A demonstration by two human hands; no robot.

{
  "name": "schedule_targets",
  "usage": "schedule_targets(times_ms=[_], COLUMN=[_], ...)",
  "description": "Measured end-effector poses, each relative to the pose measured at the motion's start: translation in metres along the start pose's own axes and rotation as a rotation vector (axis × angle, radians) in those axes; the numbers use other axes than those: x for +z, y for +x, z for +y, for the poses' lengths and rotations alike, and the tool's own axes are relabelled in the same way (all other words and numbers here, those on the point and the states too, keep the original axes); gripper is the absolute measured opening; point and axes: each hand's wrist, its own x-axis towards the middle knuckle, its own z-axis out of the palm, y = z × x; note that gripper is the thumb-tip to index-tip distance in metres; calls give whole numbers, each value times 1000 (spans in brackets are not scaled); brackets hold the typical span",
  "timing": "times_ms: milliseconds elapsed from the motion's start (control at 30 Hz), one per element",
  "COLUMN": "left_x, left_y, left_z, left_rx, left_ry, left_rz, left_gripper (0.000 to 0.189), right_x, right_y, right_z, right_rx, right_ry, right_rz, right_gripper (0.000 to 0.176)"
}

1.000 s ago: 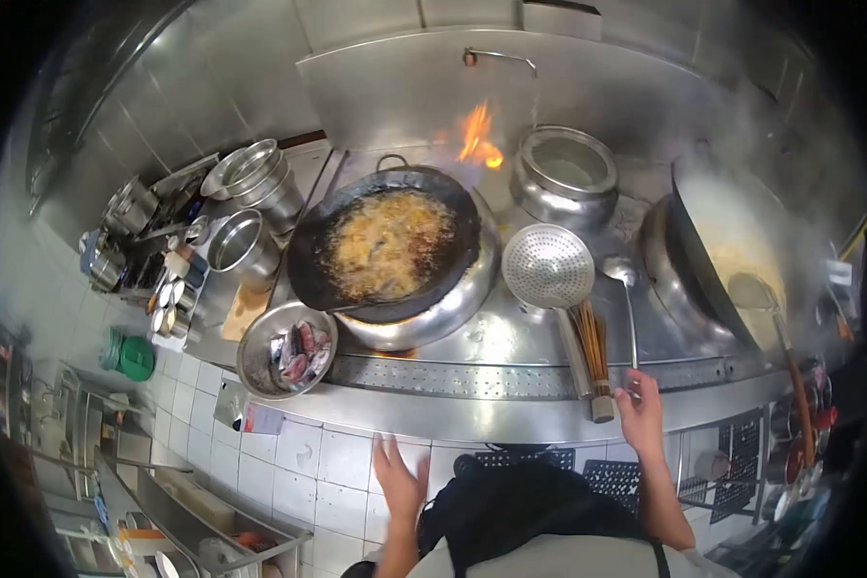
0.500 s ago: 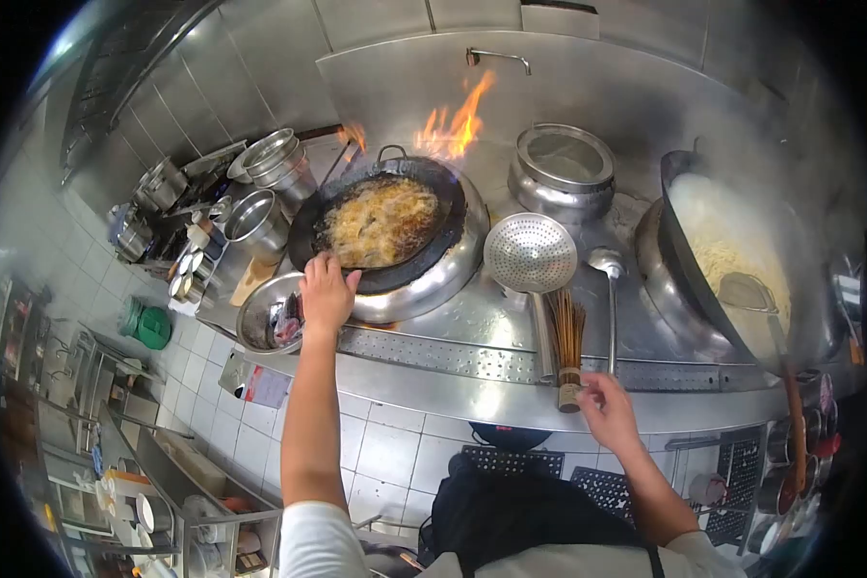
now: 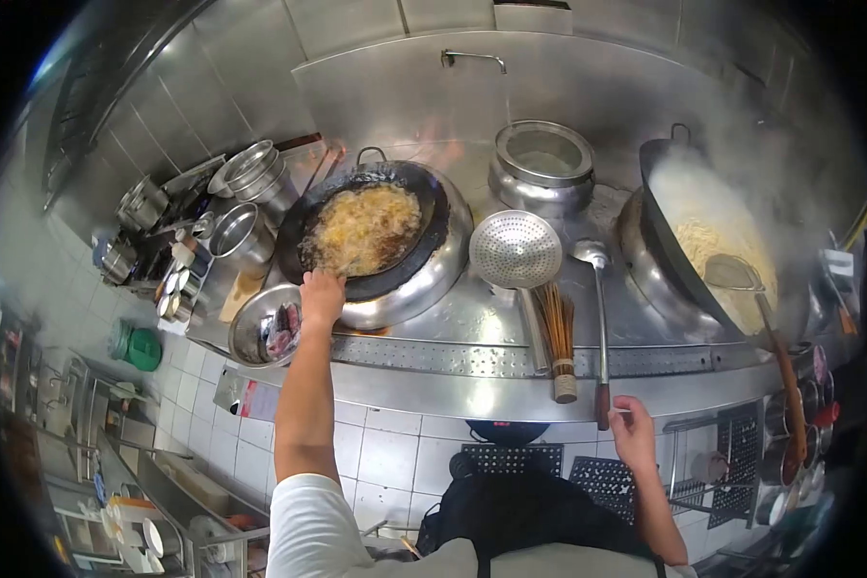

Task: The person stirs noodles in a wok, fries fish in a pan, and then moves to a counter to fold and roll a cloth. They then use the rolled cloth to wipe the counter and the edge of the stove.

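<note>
My left hand (image 3: 323, 297) is at the near rim of a black wok (image 3: 294, 226), its fingers curled together; what they hold, if anything, is hidden. Pale golden food (image 3: 366, 226) bubbles in oil inside the wok. Just left of that hand, a metal bowl (image 3: 248, 337) contains dark and pinkish pieces (image 3: 282, 330). My right hand (image 3: 634, 433) is open with loosely bent fingers, beside the wooden handle end of a ladle (image 3: 602, 337). Left of the ladle lie a bamboo wok brush (image 3: 555, 332) and a perforated strainer (image 3: 516, 249).
A steaming second wok (image 3: 667, 241) on the right holds pale food and a mesh skimmer (image 3: 732, 273). Behind the strainer stands a lidless metal pot (image 3: 541, 193). Metal pots (image 3: 241, 234) crowd the left. A faucet (image 3: 477, 58) juts from the back wall.
Tall flames behind the left wok have shrunk to a faint glow. My left hand's thumb has drawn in. My right hand has moved right and down, uncovering the ladle's handle end.
</note>
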Motion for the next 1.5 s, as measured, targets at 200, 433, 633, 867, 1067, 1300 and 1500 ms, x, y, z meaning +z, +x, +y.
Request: schedule_targets(times_ms=[200,433,633,867,1067,1300,1500], left_x=[-52,134,276,330,378,360,307], left_y=[-42,-327,-334,-345,-351,-337,-340], left_z=[34,129,263,278,282,281,259], left_rx=[12,-982,-1495,-421,-1387,-1454,-1020], left_ry=[-109,-1336,-2310,-628,-2120,-2096,-2186], left_rz=[514,306,53,-278,58,8,-263], left_gripper=[43,23,17,24,35,39,41], right_x=[3,-34,-51,-78,-95,-116,-284], right_y=[1,-1,-6,-18,-36,-41,18], right_z=[9,21,20,12,28,14,-23], right_rx=[-7,69,17,76,151,16,-198], right_ry=[-32,-6,-315,-488,-419,-469,-1227], right_rz=[-135,-302,-481,-448,-400,-289,414], right_gripper=[24,20,21,30,32,24,44])
